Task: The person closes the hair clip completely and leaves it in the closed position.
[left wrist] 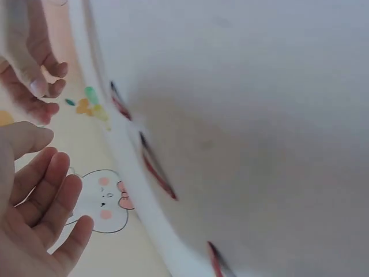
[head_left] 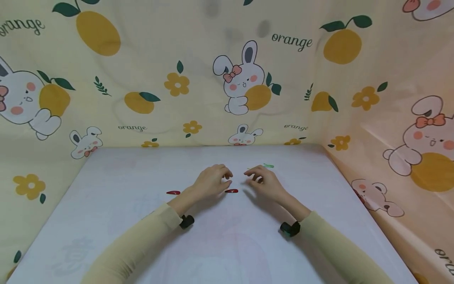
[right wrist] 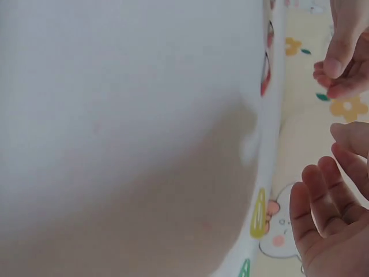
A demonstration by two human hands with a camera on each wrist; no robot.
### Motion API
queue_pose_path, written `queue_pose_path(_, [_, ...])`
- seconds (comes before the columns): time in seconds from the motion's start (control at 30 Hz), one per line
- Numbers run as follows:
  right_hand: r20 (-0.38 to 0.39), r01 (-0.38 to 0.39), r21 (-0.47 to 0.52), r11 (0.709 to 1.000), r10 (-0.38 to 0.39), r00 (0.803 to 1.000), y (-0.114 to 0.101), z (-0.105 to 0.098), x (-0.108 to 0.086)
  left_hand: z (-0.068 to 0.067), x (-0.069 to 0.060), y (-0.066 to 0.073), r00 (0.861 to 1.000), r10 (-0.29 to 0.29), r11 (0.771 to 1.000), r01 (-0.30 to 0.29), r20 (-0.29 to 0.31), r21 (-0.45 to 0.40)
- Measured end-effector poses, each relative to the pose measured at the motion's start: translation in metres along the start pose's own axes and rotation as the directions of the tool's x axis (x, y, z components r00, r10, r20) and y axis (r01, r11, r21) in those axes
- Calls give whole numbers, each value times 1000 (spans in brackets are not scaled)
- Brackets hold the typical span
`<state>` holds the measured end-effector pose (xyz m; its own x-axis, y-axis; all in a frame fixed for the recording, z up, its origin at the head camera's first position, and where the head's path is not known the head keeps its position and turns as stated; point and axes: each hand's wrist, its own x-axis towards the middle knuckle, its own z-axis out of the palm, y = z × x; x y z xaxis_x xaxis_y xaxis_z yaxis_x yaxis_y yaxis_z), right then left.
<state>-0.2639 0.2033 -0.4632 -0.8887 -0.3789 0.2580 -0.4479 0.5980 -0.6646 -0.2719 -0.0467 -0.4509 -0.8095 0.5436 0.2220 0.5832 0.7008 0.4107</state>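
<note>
Both hands hover over the white table with loosely bent fingers, holding nothing. My left hand (head_left: 213, 180) is above and beside a red snap hair clip (head_left: 231, 191); another red clip (head_left: 173, 193) lies left of its wrist. Opposite it, my right hand (head_left: 266, 183) has its fingertips turned toward the left hand, with a gap between them. A green clip (head_left: 268, 166) lies just beyond the right hand. In the left wrist view three red clips (left wrist: 157, 167) show in a line. The right wrist view shows a yellow snap clip (right wrist: 259, 213) and part of a green clip (right wrist: 245, 268).
The white tabletop (head_left: 124, 221) stretches around the hands. Cloth printed with rabbits and oranges (head_left: 198, 47) hangs behind the table and along its sides. A small black device (head_left: 186, 221) is on the left wrist and another (head_left: 290, 228) on the right.
</note>
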Motion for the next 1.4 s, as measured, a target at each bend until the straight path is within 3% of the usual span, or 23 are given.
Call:
queue_pose_path(0.2, [-49,-13,-7,1000,12,999,5,-13,3,1,8,8,997,0,998,-4,-79,-56])
queue_pose_path(0.4, [-80,-52,-8,999,51,995,16,-21,9,8,18,14,993,-35,993,22,-110,-120])
queue_pose_path(0.83, [-100,-112,-85,990,103,990,36,-25,23,21,44,18,989,-118,983,104,-89,-150])
queue_pose_path(1.4, [-6,-196,-160,968,197,980,54,-18,35,32,67,11,975,-222,964,218,-16,-150])
